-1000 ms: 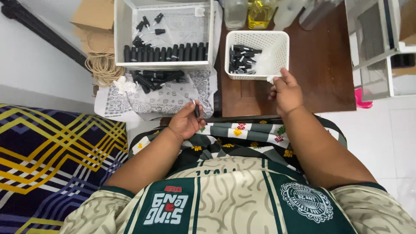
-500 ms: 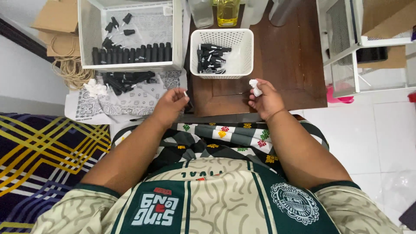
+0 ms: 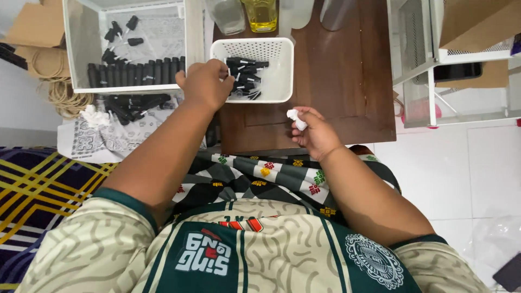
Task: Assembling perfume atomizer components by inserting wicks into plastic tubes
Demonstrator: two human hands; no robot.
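My left hand [image 3: 205,82] reaches over the near left edge of a small white basket [image 3: 283,70] that holds several black spray caps [image 3: 245,73]; its fingers curl at the basket's rim, and I cannot see anything in them. My right hand [image 3: 315,133] hovers over the front of the brown wooden table [image 3: 347,81], pinching a small white wad [image 3: 296,119] between thumb and fingers.
A large white bin [image 3: 81,49] at the left holds a row of black bottles [image 3: 135,73] and loose caps. More black pieces [image 3: 130,103] and a white wad [image 3: 93,115] lie on a patterned cloth [image 3: 103,141]. Clear containers and a yellow liquid bottle [image 3: 259,13] stand behind the basket. A white rack [image 3: 429,65] is right.
My left hand has moved from near my lap up to the small basket's edge. My right hand stays over the table front with the white wad. The camera view has shifted.
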